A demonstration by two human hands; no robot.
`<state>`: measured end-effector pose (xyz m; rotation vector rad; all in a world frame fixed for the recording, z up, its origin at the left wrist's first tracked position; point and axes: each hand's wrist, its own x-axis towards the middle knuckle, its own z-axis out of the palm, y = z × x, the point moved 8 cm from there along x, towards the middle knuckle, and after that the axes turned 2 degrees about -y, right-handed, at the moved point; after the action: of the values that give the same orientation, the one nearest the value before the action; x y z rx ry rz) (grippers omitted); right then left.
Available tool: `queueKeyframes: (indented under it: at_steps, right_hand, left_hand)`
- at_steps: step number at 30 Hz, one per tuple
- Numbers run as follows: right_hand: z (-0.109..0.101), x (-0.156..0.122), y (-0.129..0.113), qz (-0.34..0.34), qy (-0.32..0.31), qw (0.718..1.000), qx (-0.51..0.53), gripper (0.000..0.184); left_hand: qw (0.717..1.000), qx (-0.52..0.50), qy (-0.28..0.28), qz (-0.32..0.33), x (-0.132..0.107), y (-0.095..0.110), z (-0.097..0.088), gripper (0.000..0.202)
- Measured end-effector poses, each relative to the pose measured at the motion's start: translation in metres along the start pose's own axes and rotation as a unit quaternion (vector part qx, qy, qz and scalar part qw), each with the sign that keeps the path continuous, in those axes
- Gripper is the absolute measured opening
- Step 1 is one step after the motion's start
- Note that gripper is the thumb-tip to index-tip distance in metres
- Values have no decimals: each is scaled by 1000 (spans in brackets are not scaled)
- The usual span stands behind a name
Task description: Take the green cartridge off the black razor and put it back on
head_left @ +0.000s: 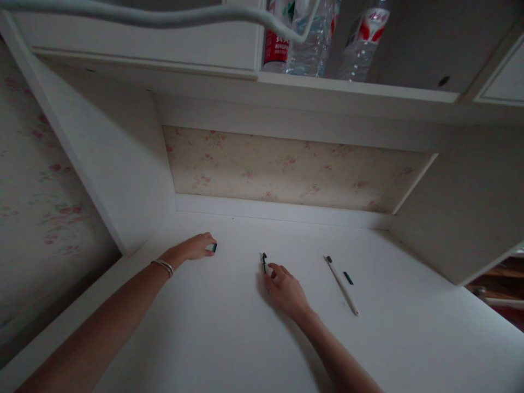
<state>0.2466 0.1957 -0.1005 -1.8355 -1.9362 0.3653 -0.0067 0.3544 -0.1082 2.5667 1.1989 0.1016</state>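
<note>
On the left of the white desktop, my left hand (200,246), with bangles on its wrist, curls its thumb and fingers round a small dark-edged piece (214,248). Its kind is too small to make out. Near the middle, my right hand (282,287) pinches a slim black object (264,263) with a knobbed far end, tilted a little off the surface; the fingers hide its lower part. To the right of that hand lies a thin white stick (343,288) with a dark tip at its far end. A short black strip (347,278) rests beside the stick.
The white desktop (196,338) sits in a nook between side panels (123,147). Overhead is a shelf with plastic bottles (364,38). A pale curved bar (164,16) crosses the top of the view. Flowered wallpaper (278,169) covers the back wall.
</note>
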Motion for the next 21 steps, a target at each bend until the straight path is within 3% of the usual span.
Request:
queueKeyframes:
  at_steps: [3, 8, 14, 17, 21]
  right_hand:
    - [10, 7, -4, 28, -19, 998, -48, 39]
    - [15, 14, -20, 11, 0, 996, -92, 44]
    - [21, 19, -9, 53, -13, 996, -64, 32]
    - [20, 20, -8, 45, -13, 999, -22, 32]
    - [13, 13, -10, 25, -12, 998, 61, 32]
  left_hand:
    - [1000, -16, 13, -1, -1, 4, -1, 36]
    - [996, -74, 57, 5, -5, 16, -3, 27]
    - [972, -200, 120, -8, -25, 64, -1, 38]
    - [854, -513, 88, -16, -42, 100, 11, 44]
    - [667, -740, 79, 29, -60, 152, 16, 32]
